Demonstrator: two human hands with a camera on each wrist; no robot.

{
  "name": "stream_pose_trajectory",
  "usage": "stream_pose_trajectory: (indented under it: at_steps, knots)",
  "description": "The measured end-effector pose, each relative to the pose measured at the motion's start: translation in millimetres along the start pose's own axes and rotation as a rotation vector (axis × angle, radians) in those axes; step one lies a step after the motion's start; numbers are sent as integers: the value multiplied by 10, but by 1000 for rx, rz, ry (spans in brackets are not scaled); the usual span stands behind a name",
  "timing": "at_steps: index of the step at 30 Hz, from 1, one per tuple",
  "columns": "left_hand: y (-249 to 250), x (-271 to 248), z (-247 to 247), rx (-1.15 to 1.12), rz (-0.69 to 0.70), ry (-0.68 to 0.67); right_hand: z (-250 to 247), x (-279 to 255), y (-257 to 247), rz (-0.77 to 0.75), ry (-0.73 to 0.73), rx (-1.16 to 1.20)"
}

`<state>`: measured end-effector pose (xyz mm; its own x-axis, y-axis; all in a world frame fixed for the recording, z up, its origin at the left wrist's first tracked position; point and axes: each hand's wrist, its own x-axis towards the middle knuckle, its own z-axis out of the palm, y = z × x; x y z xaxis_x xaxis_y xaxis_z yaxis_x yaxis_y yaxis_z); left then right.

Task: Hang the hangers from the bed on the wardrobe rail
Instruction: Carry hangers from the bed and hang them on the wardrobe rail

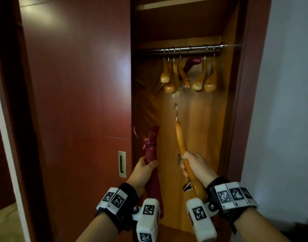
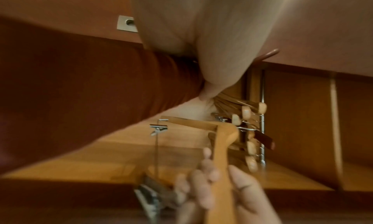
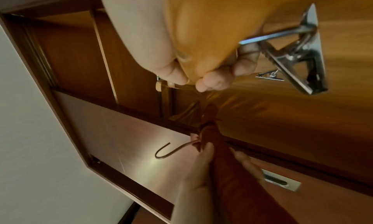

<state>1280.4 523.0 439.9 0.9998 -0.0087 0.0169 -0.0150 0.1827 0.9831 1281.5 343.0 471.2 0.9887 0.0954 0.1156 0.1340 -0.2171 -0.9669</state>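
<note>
Wooden hanger stands upright in the right hand, fingers clenched round its lower arm, hook topmost and directly below the rail. The left hand grips a padded red hanger, lower and further left.

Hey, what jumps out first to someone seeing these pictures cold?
Two hands raised at an open wardrobe: the right hand grips a wooden hanger, hook up, below the rail. The left hand holds a maroon padded hanger. A cluster of hangers already hangs on the rail.
</note>
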Motion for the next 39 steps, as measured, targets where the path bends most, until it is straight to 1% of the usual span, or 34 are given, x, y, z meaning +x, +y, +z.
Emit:
stream_pose_trajectory:
  at_steps: [5, 11, 17, 21, 24, 27, 29, 31, 33, 35, 39]
  knots:
    - [-23, 556, -5, 23, 5, 54, -88, 807, -194, -33, -84, 19]
    - [-15, 1133, -13, -18, 33, 113, -19, 1617, -466, -70, -159, 39]
    - [16, 1617, -93, 27, 60, 100, 117, 2289, -812, -95, -150, 33]
    - [-7, 1928, -151, 41, 58, 82, 220, 2580, -993, -126, -123, 21]
    - [79, 2179, -188, 72, 63, 74, 292, 2745, -1143, -146, -112, 35]
    - [182, 2432, -159, 93, 104, 75, 363, 2896, -1305, -161, -49, 54]
    - [214, 2582, -151, 98, 134, 49, 420, 2989, -1396, -179, 2, 64]
    - [280, 2657, -118, 119, 177, 21, 466, 3054, -1477, -192, 26, 70]
    - [341, 2742, -94, 117, 196, 23, 494, 3116, -1567, -210, 34, 85]
    - [380, 2837, -69, 83, 197, 21, 505, 3185, -1658, -229, 31, 120]
    - [514, 2979, 9, 48, 136, 98, 503, 3324, -1869, -258, -2, 179]
